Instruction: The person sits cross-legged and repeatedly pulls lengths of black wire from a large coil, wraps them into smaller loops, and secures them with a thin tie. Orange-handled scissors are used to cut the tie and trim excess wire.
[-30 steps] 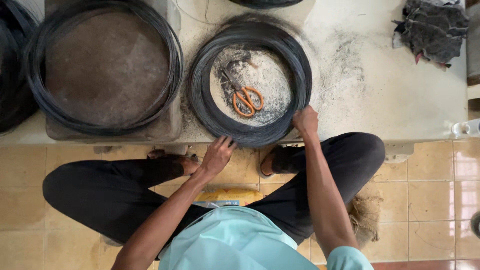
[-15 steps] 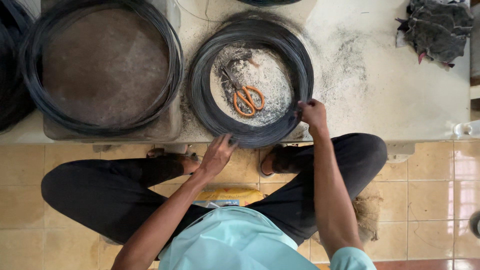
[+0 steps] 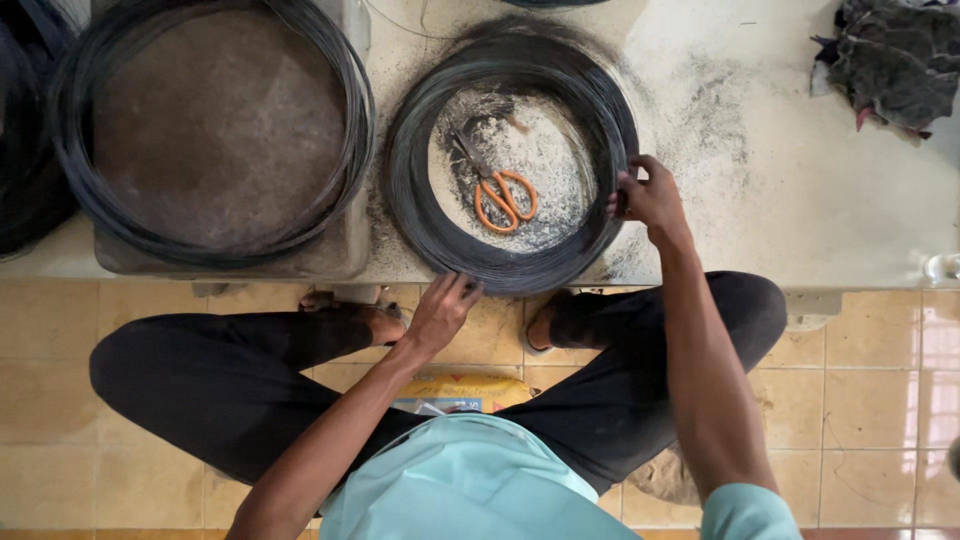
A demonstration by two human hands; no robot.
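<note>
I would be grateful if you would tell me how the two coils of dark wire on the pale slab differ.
The thick coil of dark wire is held by both hands, left hand and right hand; the thin, wider coil of dark wire is untouched. The thick coil rings orange-handled scissors on grey dust; the thin coil rings a bare brown surface. Both lie flat and round.

Three wire coils (image 3: 510, 250), one pair of orange-handled scissors (image 3: 503, 196), one dark rag heap (image 3: 890, 60), two hands (image 3: 440, 312).
</note>
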